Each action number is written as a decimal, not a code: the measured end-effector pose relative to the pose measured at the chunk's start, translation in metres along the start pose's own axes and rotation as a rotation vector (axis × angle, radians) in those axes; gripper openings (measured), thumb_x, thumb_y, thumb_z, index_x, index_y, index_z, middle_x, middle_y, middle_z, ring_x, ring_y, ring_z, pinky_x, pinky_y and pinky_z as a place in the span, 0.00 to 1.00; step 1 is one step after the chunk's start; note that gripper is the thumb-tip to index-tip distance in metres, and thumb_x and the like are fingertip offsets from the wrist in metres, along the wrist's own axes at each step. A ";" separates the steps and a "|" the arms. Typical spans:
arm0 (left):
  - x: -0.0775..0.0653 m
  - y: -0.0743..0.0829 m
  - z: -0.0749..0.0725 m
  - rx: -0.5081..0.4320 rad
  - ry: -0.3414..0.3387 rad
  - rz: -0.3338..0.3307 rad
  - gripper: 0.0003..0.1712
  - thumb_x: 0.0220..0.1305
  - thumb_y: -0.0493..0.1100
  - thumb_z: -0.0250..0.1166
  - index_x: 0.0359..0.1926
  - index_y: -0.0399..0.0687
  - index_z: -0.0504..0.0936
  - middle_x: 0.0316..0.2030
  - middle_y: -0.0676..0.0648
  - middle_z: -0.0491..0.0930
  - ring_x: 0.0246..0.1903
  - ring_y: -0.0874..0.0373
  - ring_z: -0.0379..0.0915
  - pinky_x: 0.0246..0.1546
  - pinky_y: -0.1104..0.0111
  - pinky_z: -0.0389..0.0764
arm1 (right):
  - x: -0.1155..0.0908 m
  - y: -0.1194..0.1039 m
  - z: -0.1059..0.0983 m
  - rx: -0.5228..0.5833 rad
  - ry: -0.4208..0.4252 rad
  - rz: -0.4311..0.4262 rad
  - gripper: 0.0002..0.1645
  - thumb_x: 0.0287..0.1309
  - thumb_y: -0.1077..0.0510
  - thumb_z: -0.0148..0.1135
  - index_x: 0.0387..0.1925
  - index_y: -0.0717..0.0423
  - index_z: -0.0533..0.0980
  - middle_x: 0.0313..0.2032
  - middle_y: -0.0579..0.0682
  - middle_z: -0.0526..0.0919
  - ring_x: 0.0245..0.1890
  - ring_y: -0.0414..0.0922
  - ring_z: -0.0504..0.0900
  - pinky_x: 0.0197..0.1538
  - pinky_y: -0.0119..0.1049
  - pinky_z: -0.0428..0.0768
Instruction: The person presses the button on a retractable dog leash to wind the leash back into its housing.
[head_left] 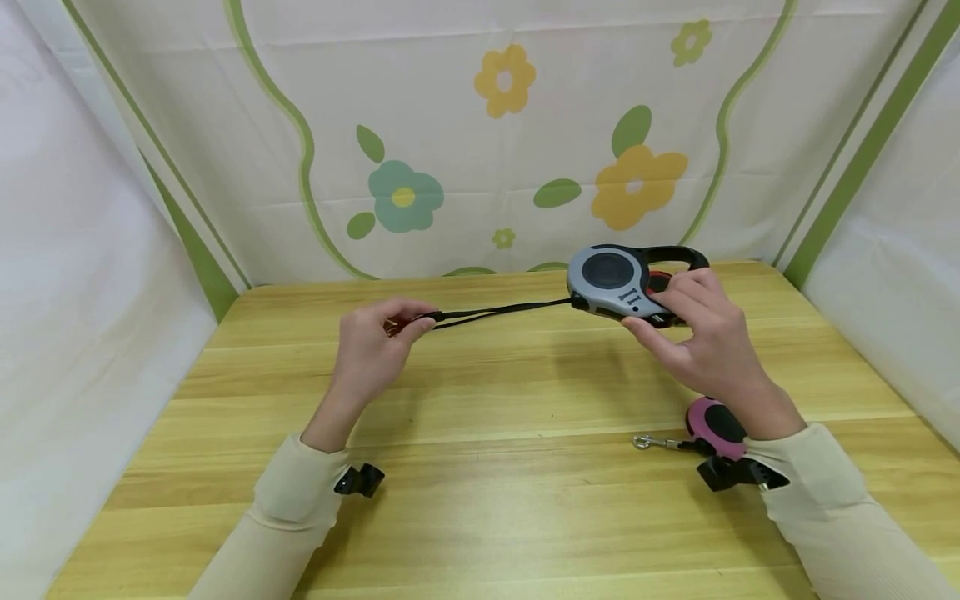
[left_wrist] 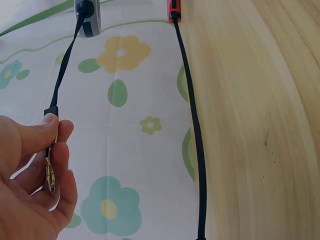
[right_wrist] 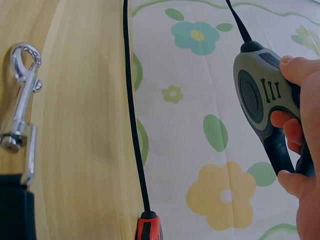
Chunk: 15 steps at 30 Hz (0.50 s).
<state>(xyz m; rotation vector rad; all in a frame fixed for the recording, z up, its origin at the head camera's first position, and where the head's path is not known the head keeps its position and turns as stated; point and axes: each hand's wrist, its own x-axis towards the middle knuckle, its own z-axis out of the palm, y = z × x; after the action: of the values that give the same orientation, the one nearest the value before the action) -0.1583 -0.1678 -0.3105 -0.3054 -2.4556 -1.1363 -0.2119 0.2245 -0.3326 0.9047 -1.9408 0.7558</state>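
Observation:
A grey retractable dog leash (head_left: 588,273) with a black handle is held up over the table by my right hand (head_left: 708,337). In the right wrist view, fingers curl around its handle and the thumb lies along its edge. Its black strap (left_wrist: 64,70) stretches out to the left. My left hand (head_left: 367,346) pinches the strap's end between thumb and fingers, at the gold snap hook (left_wrist: 50,175). Beyond them, a red retractable leash (right_wrist: 149,229) is partly hidden behind the grey one in the head view; its black cord (right_wrist: 131,100) is drawn out along the table.
A pink retractable leash (head_left: 708,425) lies below my right wrist, partly covered, with its silver snap hook (head_left: 652,442) pointing left. The wooden table (head_left: 480,500) ends at a flowered curtain (head_left: 465,125) at the back. White cloth (head_left: 75,333) hangs at both sides.

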 end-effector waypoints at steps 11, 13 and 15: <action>0.000 0.002 0.001 0.000 0.000 0.025 0.07 0.66 0.38 0.75 0.45 0.44 0.93 0.37 0.44 0.92 0.33 0.52 0.86 0.36 0.73 0.83 | 0.000 0.000 -0.001 -0.012 -0.015 -0.015 0.43 0.70 0.31 0.64 0.32 0.72 0.85 0.28 0.62 0.82 0.40 0.60 0.73 0.47 0.37 0.68; -0.001 0.002 0.001 0.003 0.000 0.025 0.07 0.66 0.38 0.75 0.45 0.44 0.93 0.37 0.44 0.92 0.33 0.52 0.86 0.36 0.73 0.83 | 0.000 0.000 -0.001 -0.007 -0.012 -0.013 0.43 0.70 0.31 0.64 0.32 0.72 0.84 0.28 0.61 0.82 0.40 0.60 0.73 0.47 0.38 0.68; -0.001 0.001 0.002 0.007 -0.002 0.025 0.07 0.66 0.38 0.75 0.45 0.44 0.93 0.37 0.44 0.92 0.33 0.52 0.86 0.36 0.72 0.83 | 0.000 0.000 -0.001 -0.003 -0.009 -0.011 0.43 0.70 0.31 0.64 0.32 0.72 0.84 0.27 0.61 0.81 0.40 0.59 0.73 0.47 0.38 0.68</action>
<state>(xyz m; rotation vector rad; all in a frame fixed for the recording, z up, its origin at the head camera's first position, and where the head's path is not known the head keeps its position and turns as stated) -0.1574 -0.1656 -0.3108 -0.3348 -2.4494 -1.1177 -0.2116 0.2251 -0.3323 0.9176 -1.9426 0.7436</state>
